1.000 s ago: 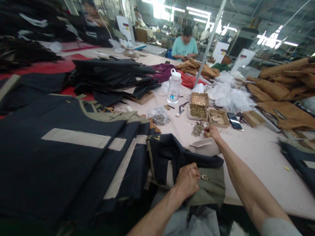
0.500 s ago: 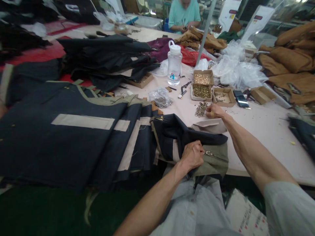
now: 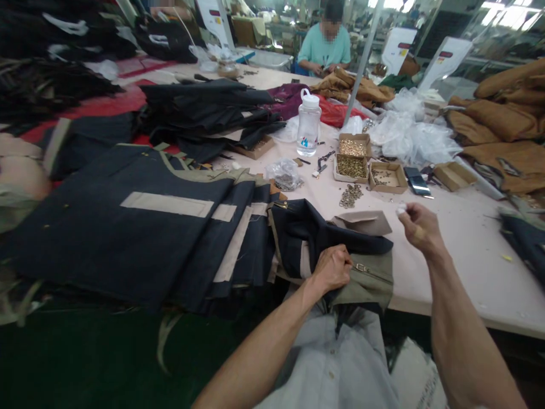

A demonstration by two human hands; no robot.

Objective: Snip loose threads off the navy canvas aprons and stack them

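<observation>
My left hand (image 3: 333,268) is closed on a dark navy and olive fabric piece (image 3: 374,284) at the table's near edge. A zipper (image 3: 378,271) with a metal pull runs across its olive part, just right of my fingers. Raised above the table to the right, my right hand (image 3: 421,226) has its fingers pinched together. Something small and white shows at those fingertips, too small to name. A little heap of metal hardware pieces (image 3: 351,195) lies to the left of that hand. A flat beige piece (image 3: 366,221) sits just behind the navy fabric.
Overlapping navy panels (image 3: 106,244) cover the left. Behind stand small boxes of metal bits (image 3: 351,167), a box with a few pieces (image 3: 400,187), a phone (image 3: 416,180) and a water bottle (image 3: 308,128). Brown fabric (image 3: 506,108) is piled right. A co-worker (image 3: 326,45) sits opposite.
My right hand has lifted off the metal heap and come back to the right, fingers still pinched. The left hand keeps its hold on the fabric. The view has shifted slightly.
</observation>
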